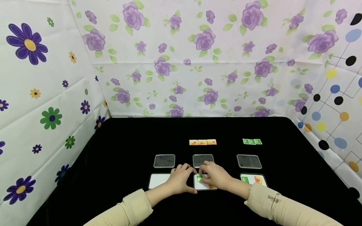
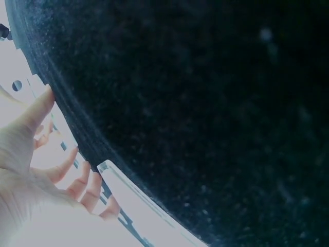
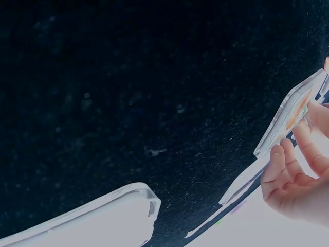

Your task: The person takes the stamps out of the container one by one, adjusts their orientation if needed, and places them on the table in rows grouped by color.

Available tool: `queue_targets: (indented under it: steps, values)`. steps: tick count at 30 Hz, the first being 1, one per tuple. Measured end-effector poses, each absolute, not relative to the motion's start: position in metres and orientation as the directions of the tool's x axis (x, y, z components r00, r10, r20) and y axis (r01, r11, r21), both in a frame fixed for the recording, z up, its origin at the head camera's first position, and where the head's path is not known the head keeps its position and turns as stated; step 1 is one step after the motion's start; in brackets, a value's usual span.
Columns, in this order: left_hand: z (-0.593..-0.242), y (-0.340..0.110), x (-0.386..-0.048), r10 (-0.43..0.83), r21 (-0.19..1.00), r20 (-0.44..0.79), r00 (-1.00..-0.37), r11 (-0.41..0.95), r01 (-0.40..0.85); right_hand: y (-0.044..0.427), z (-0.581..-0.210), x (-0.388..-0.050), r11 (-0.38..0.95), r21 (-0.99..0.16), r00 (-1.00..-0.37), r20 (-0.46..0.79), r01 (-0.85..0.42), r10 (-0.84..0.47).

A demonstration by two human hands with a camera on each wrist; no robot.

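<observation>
The right hand (image 1: 214, 176) is narrow, thumb and forefinger bent round the small green card (image 1: 199, 179), which lies toward the back left of the white-floored middle case (image 1: 202, 187); if the two fingers bear unevenly, the card could skid or turn askew. The left hand (image 1: 179, 179) stands wide, its thumb by the front left corner of that case and its forefinger by the back left one; whether it grips the rim or only hovers I cannot tell, and without firm contact a sideways push could slide the case across the black tabletop (image 1: 127, 144).

The orange card (image 1: 211, 186) at the case's front right is partly hidden under the right hand; a lowered finger could drag it out of line. The left hand also covers part of the white left case (image 1: 158, 180), and the right sleeve (image 1: 261, 201) overlaps the near edge of the right case (image 1: 251, 180), with its green and orange cards; a dropped wrist could jar either.

Just behind, the clear middle lid (image 1: 201, 159) sits close to the right knuckles, which could knock it; the left lid (image 1: 164, 161) and right lid (image 1: 249, 161) seem safer; farther back, the orange row (image 1: 202, 142) and green row (image 1: 252, 142) are packed so tightly that lifting one card could disturb its neighbour.
</observation>
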State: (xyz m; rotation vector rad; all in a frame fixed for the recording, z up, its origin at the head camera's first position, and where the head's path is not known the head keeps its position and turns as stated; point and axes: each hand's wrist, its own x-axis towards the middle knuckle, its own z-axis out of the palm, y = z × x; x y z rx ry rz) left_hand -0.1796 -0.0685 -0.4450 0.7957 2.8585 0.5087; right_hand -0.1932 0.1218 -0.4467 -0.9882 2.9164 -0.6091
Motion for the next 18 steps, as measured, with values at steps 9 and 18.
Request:
queue_targets:
  steps: [9, 18]
  values:
    - [-0.446, -0.069, -0.180, 0.513, 0.363, -0.045, -0.857, 0.808, 0.465, 0.121, -0.447, -0.197, 0.716, -0.409, -0.808, 0.100, -0.565, -0.580]
    - [-0.444, -0.068, -0.179, 0.518, 0.349, -0.042, -0.854, 0.809, 0.473, 0.122, -0.444, -0.204, 0.697, -0.482, -0.812, 0.056, -0.531, -0.581]
